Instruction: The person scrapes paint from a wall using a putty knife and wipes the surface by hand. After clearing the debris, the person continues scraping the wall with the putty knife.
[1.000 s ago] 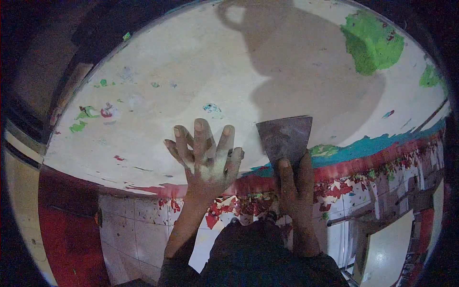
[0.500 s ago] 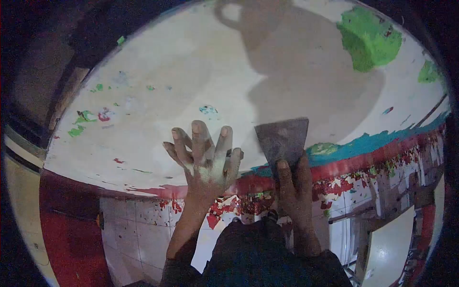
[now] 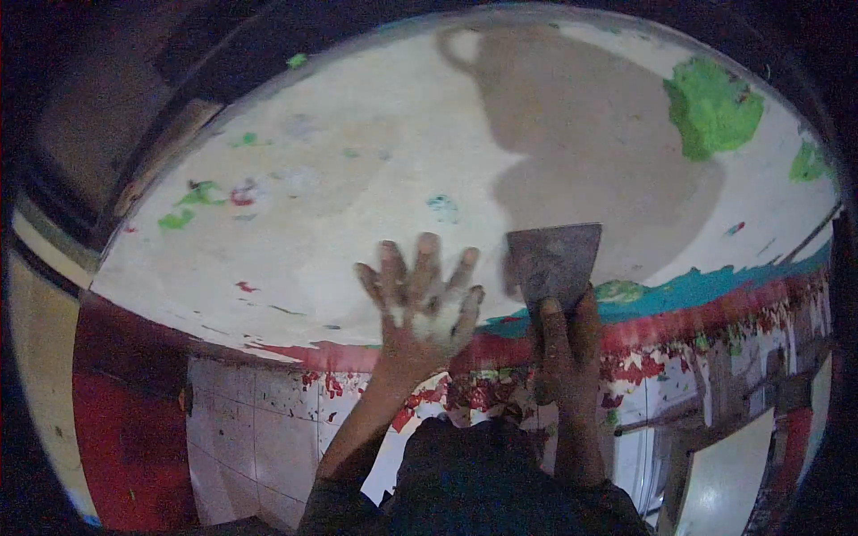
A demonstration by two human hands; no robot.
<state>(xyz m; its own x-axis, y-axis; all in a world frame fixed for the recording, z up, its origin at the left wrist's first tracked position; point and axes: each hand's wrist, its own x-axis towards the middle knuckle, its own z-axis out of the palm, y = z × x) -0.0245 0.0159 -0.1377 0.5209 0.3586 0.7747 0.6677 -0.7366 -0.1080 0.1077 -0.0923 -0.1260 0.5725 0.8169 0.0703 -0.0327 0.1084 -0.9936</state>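
My left hand [image 3: 420,308] rests with spread fingers on the white wall [image 3: 349,214], pale dust on its back. A small teal fleck [image 3: 441,208] shows just above those fingertips. To its right, my right hand [image 3: 563,348] is wrapped around the handle of a wide putty knife [image 3: 556,259], thumb along the near side. The blade points up, its broad edge lying over the wall a little above a teal paint strip [image 3: 697,290]. Below that strip runs a band of red paint [image 3: 357,359].
Green paint patches [image 3: 719,112] remain at the upper right, and smaller green and red flecks dot the left. Red and green paint chips [image 3: 626,366] lie along the wall's foot on the tiled floor [image 3: 237,420]. A red surface [image 3: 134,438] stands at lower left, a pale panel [image 3: 728,473] at lower right.
The view has swung left, so wall marks and both hands sit farther right in it. My left hand stays spread and my right keeps its grip on the putty knife.
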